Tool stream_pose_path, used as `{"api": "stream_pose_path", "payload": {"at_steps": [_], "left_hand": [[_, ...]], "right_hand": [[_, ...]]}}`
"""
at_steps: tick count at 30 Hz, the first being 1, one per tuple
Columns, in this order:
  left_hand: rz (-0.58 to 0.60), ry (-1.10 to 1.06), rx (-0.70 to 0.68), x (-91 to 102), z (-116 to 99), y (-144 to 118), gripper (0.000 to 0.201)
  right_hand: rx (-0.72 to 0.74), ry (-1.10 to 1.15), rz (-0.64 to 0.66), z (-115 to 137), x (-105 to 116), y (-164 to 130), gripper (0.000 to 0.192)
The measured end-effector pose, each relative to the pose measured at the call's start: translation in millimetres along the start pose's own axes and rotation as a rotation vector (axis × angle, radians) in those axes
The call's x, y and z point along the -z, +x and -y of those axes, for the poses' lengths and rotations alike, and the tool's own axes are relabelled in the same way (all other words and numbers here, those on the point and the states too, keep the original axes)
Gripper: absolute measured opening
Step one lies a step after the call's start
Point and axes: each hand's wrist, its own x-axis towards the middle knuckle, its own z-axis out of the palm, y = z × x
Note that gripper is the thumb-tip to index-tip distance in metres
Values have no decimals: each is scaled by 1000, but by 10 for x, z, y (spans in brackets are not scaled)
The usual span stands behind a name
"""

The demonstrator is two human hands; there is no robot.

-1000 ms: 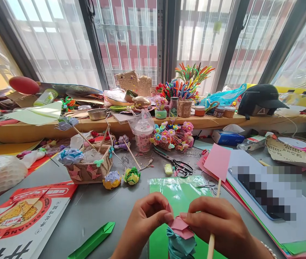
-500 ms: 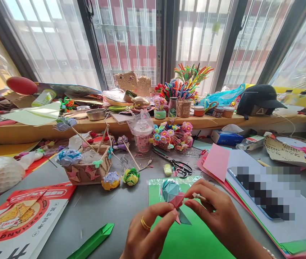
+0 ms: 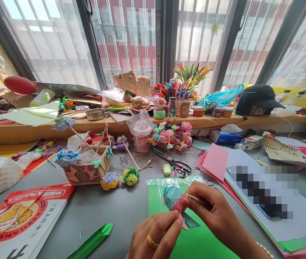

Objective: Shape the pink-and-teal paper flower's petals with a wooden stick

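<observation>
A folded paper flower [image 3: 171,197], light blue-green with pink paper at its lower side, is held just above the green paper pack [image 3: 204,246]. My left hand [image 3: 154,235], with a gold ring on one finger, pinches the pink paper from below. My right hand [image 3: 212,208] grips the flower's pink edge from the right; a thin pale stick [image 3: 193,198] also lies between its fingers. A pink tip and a dark green paper point [image 3: 192,221] stick out under the flower between my hands. The fingertips partly hide the folds.
A folded green paper strip [image 3: 92,241] lies at front left. Two finished paper flowers [image 3: 130,177] and a cardboard box [image 3: 84,172] stand behind it. Scissors [image 3: 181,167] lie beyond the pack. Stacked coloured paper [image 3: 255,187] bears a phone at right. A lidded cup [image 3: 142,138] stands farther back.
My left hand has shifted slightly right and now meets the right hand. The right fingers have closed in on the pink edge, and the dark green point has swung a little right.
</observation>
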Motion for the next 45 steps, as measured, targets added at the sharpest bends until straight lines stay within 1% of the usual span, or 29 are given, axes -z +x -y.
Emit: {"api": "stream_pose_path", "payload": {"at_steps": [2, 4, 7, 9, 11, 13, 15, 18, 21, 22, 24, 26, 27, 29, 30, 32, 33, 35, 37, 38, 40, 42, 45], "left_hand": [[-33, -57, 33, -40, 45, 32, 26], [-83, -62, 64, -68, 85, 92, 19], [-79, -30, 41, -73, 123, 166, 13], [-63, -10, -29, -58, 133, 175, 14], [-59, 27, -137, -38, 130, 161, 15], [-45, 83, -242, -15, 115, 148, 14], [-11, 143, -319, 10, 92, 154, 14], [-3, 201, -371, 43, 66, 188, 17], [21, 212, -388, 43, 60, 195, 18], [35, 185, -366, 31, 61, 187, 19], [34, 71, -237, -11, 61, 163, 20], [-68, -117, 34, -63, 63, 152, 16], [-117, -229, 176, -87, 66, 155, 18], [-161, -531, 453, -125, 78, 179, 40], [-160, -680, 571, -136, 86, 197, 50], [-117, -942, 740, -143, 102, 235, 62], [-80, -1043, 785, -139, 108, 252, 67], [4, -1181, 817, -117, 112, 278, 75], [85, -1237, 812, -82, 112, 291, 66], [115, -1231, 809, -62, 113, 294, 59], [141, -1180, 793, -30, 117, 289, 46], [129, -1112, 771, -15, 124, 275, 42], [103, -1048, 752, -20, 126, 248, 42]], "right_hand": [[-1, 25, -2, -12, -1, 7, 24], [1, 29, -4, -29, 1, 14, 24], [17, 6, 19, -43, 6, 21, 27], [23, 2, 53, -42, 12, 21, 29], [23, 4, 74, -39, 18, 18, 31], [28, 6, 78, -43, 22, 13, 33], [32, 6, 76, -53, 18, 8, 35], [33, -7, 65, -67, -1, 0, 33], [61, -40, 44, -73, -18, -6, 29], [81, -52, 36, -74, -19, -7, 28], [142, -75, 6, -81, -11, -7, 26], [238, -111, -62, -95, 5, -7, 22], [301, -136, -106, -105, 13, -7, 20], [448, -195, -169, -124, 21, -9, 17], [521, -227, -180, -132, 18, -11, 16], [636, -291, -163, -140, -2, -17, 16], [674, -324, -151, -140, -16, -19, 15], [718, -384, -137, -131, -45, -21, 18], [732, -425, -124, -116, -63, -20, 24], [733, -436, -115, -109, -67, -18, 27], [732, -446, -95, -97, -69, -16, 31], [727, -446, -80, -95, -67, -20, 31], [706, -424, -85, -106, -71, -35, 30]]}}
